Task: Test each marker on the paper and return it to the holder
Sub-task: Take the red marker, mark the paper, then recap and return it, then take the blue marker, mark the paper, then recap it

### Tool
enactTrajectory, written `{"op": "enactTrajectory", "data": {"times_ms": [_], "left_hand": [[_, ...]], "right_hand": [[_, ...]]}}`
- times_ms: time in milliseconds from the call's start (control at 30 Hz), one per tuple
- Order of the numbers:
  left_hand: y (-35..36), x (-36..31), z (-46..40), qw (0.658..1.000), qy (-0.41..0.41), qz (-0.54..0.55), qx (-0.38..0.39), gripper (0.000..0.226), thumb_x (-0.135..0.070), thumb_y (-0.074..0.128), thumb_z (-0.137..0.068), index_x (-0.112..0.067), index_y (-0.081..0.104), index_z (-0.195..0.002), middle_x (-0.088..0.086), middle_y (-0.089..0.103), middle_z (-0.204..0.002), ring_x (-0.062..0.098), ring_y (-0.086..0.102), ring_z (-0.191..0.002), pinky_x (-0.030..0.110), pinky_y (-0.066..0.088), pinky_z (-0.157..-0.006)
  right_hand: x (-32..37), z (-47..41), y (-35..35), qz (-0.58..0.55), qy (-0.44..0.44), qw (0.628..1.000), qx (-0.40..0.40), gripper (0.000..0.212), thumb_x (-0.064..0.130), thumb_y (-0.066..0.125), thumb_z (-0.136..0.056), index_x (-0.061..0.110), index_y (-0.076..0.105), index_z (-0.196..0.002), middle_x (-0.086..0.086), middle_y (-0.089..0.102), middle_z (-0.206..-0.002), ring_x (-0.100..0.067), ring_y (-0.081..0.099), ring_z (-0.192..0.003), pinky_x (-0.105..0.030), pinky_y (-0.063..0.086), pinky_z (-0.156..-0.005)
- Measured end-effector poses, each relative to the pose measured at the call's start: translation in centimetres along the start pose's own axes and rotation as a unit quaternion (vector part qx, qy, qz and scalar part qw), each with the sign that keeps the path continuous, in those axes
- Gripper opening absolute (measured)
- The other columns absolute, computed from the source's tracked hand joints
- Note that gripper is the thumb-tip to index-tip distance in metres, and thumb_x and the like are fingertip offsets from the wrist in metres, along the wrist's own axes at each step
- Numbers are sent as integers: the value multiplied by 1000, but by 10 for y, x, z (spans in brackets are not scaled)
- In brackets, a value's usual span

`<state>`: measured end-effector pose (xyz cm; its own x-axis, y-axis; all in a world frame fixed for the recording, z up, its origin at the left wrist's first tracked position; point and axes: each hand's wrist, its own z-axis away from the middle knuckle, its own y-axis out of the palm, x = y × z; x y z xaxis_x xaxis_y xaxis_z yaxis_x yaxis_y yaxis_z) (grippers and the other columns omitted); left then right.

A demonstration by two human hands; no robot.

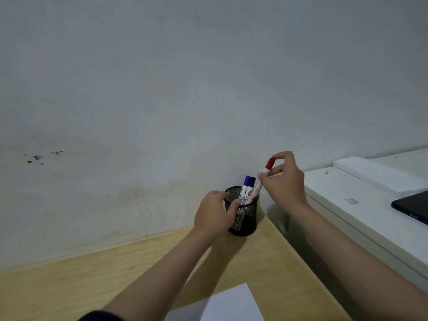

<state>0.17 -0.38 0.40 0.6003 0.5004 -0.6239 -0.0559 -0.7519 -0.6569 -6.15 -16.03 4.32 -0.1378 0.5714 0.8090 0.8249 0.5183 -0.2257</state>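
A black mesh holder (246, 218) stands at the far corner of the wooden table, against the wall. My left hand (214, 214) grips its left side. In it stand a blue-capped marker (246, 184) and a dark-capped marker (251, 185). My right hand (283, 179) pinches a red-capped marker (266, 171) by its upper part, tilted, with its lower end inside the holder. A white sheet of paper (228, 303) lies at the near edge of the table, partly cut off by the frame.
The wooden table (69, 281) meets a grey wall behind. To the right stands a white cabinet (354, 205) with a folded white cloth (379, 172) and a dark phone or tablet (412, 207) on it. A gap separates table and cabinet.
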Motion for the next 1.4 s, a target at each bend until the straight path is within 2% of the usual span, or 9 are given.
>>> {"op": "enactTrajectory", "data": {"times_ms": [133, 333, 567, 800, 933, 1067, 1233, 1333, 1400], "left_hand": [[12, 10, -8, 999, 21, -4, -46, 37, -40, 63, -83, -10, 70, -102, 3, 65, -111, 17, 61, -101, 27, 47, -82], [13, 17, -10, 995, 40, 32, -83, 36, -38, 73, -75, -9, 72, -95, 3, 72, -98, 14, 65, -93, 18, 43, -77], [14, 16, -9, 993, 34, 50, -103, 35, -36, 74, -74, -8, 72, -95, 5, 73, -99, 16, 65, -94, 19, 44, -79], [9, 14, -5, 998, 39, 30, -48, 30, -33, 64, -84, -7, 72, -96, 7, 71, -104, 20, 63, -100, 31, 49, -86], [-14, 1, 7, 993, -34, 101, -44, 25, -29, 55, -89, -10, 71, -88, 6, 72, -93, 18, 64, -90, 29, 51, -79], [-55, -32, 26, 901, -184, 392, 4, 33, -25, 49, -94, -1, 69, -84, 14, 71, -76, 19, 66, -67, 25, 56, -61], [-104, -53, 61, 793, -272, 540, 74, 23, -22, 67, -83, -1, 69, -91, 9, 69, -76, 15, 64, -63, 22, 58, -55], [-137, -58, 86, 774, -277, 568, 46, 26, -11, 69, -79, 5, 66, -99, 14, 65, -83, 17, 62, -64, 19, 53, -46], [-159, -57, 103, 788, -249, 562, 22, 24, -8, 67, -80, 5, 66, -100, 12, 68, -80, 18, 63, -68, 22, 57, -55]], "right_hand": [[-26, 0, 18, 59, 40, 994, 84, 42, 14, 78, -70, 16, 49, -101, -1, 63, -67, -11, 62, -62, -14, 42, -48], [-37, -9, 35, 175, -22, 979, 99, 53, 29, 74, -73, 17, 48, -118, -7, 51, -113, -21, 51, -105, -36, 49, -80], [-26, -17, 54, 316, -111, 940, 66, 27, 35, 63, -82, 12, 69, -96, -8, 53, -105, -29, 47, -103, -40, 39, -82], [-6, -6, 52, 148, -114, 978, 94, 2, 18, 67, -74, 20, 66, -73, 9, 68, -76, -18, 58, -80, -37, 47, -76], [27, 16, 31, 12, -137, 989, 58, 13, 10, 74, -73, 20, 67, -73, 12, 68, -76, -8, 62, -75, -11, 42, -66], [68, 61, 4, -93, -141, 984, 58, 14, 2, 77, -71, 14, 70, -76, 6, 72, -73, -7, 67, -73, -18, 51, -68], [111, 122, -15, -168, -135, 971, 106, 28, -2, 80, -66, 23, 70, -75, 6, 73, -80, -7, 71, -76, -16, 53, -74], [134, 148, -26, -181, -140, 964, 136, 23, 5, 82, -65, 19, 71, -79, 6, 74, -83, -9, 71, -83, -19, 54, -80], [148, 161, -29, -204, -116, 964, 123, 19, 12, 82, -66, 18, 70, -79, 1, 74, -83, -10, 71, -82, -20, 55, -77]]}}
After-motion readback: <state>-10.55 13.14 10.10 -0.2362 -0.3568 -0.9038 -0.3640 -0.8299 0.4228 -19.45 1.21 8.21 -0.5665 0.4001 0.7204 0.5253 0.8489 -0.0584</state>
